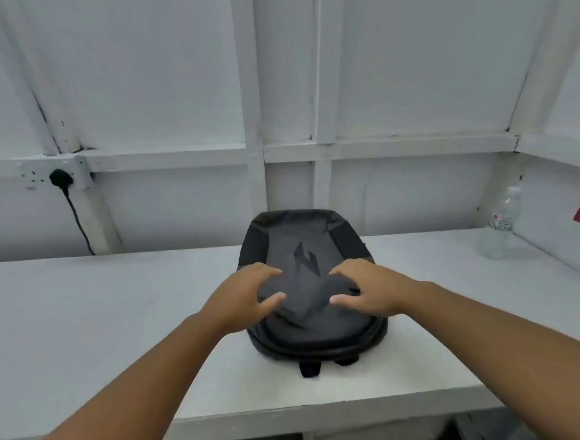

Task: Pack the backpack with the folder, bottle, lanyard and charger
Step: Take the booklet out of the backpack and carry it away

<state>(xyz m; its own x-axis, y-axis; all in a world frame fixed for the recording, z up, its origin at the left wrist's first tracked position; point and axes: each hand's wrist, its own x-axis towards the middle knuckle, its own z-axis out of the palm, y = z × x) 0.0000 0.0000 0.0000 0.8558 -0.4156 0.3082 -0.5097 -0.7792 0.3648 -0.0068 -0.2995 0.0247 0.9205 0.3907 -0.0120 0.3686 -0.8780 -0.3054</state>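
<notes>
**Both hands on a closed backpack, bottle well off to the right**

The left hand [248,296] and right hand [365,291] lie spread on the front panel of the dark grey backpack [314,322], fingers apart and curled lightly into the fabric, not clamped on anything. They sit either side of the dark logo, with the slack cloth puckered between them.

The backpack lies flat on the white bench [96,311], directly ahead of the person. Its long axis runs straight away from them: the end with the black strap tabs points toward the bench's front edge, the rounded far end toward the wall. It looks closed, so finding the zip is probably the step in hand.

The clear plastic bottle [501,225] stands upright well apart at the far right, nearer the right hand. The folder, lanyard and charger cannot be made out. A black plug [61,178] sits in the wall socket at left.
</notes>
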